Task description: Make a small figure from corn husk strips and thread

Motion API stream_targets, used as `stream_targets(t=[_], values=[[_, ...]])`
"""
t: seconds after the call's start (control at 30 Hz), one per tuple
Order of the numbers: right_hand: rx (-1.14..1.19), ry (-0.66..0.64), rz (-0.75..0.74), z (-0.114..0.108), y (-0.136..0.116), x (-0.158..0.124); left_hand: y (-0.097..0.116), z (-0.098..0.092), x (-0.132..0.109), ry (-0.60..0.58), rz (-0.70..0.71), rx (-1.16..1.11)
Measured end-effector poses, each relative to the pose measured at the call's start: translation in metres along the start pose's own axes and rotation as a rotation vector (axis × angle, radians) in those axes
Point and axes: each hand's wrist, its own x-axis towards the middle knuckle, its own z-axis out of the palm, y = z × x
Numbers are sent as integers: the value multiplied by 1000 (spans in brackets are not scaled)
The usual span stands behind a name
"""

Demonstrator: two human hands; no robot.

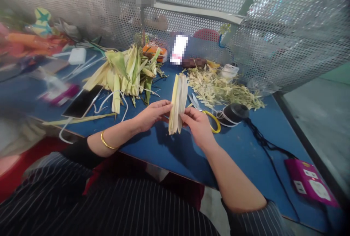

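Between my two hands, a bundle of pale dried corn husk strips [178, 99] is held upright above the blue table. My left hand [154, 115] grips its left side, thumb in front and the other fingers partly hidden behind. On the lower right side, my right hand [197, 123] pinches the same bundle with thumb and fingers. Scissors with yellow handles [215, 122] lie just beyond my right hand, their blades pointing away. A black spool of cord [236, 112] is to the right of them.
A large pile of corn husks [128, 70] lies at the back left, beside a dark phone [82, 101] with a white cable. Husk scraps [216, 86] are heaped at the back right. A purple power box [311, 182] sits at the right edge, and perforated metal sheeting [191, 17] stands behind.
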Motion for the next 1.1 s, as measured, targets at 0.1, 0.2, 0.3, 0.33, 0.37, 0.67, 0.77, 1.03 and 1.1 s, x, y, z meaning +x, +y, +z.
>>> stream_targets(t=[0.1, 0.2, 0.3, 0.33, 0.37, 0.67, 0.77, 1.03, 1.1], values=[[-57, -21, -17, 2, 1, -1, -7, 4, 2, 19, -23, 19], [-81, -6, -22, 2, 4, -1, -12, 4, 3, 107, -9, 17], [-111, 29, -21, 0, 6, 0, -11, 1, 3, 153, -10, 6], [-122, 40, -22, 0, 6, 0, -10, -1, 3, 157, -13, 4], [-128, 50, -24, -1, 7, 1, -9, -1, 3, 161, -19, 1], [-93, 91, -26, -2, 10, 3, -7, -1, 4, 256, -54, -46], [-73, 87, -4, -1, 10, 2, -7, -2, 4, 269, -46, -48], [-102, -15, 135, 6, 0, -2, -7, -2, 4, 294, 14, -48], [-156, -48, 175, 9, -2, -4, -7, -2, 4, 304, 22, -39]])
